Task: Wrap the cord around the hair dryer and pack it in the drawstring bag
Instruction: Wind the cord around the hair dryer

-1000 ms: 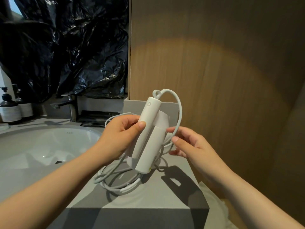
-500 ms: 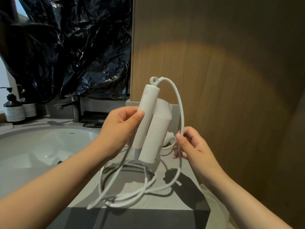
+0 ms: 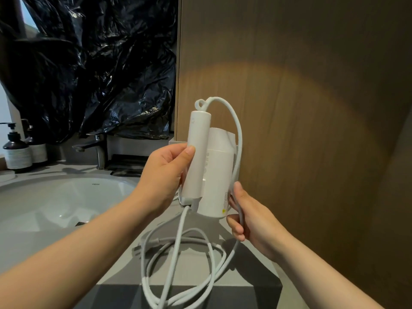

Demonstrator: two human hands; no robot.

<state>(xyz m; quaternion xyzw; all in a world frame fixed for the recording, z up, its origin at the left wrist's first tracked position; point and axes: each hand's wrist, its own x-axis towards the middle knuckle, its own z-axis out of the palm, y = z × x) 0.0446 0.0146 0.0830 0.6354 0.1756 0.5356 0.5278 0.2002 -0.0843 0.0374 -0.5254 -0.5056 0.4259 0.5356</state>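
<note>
White plastic hair dryer (image 3: pixel 206 170) is held upright above the grey bench (image 3: pixel 124 253), its folded handle gripped in the left hand (image 3: pixel 166 175), thumb pressed on the front. Its cord (image 3: pixel 237 139) arcs from the handle's top down the right side into the right hand (image 3: pixel 249 216), which is closed around it just beside the dryer's body. Slack loops hang over the bench edge, beside the sink (image 3: pixel 55 197)

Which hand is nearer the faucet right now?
Left. The left hand grips the dryer just right of the faucet, while the right hand pinches the cord on the dryer's far side, farther off.
</note>
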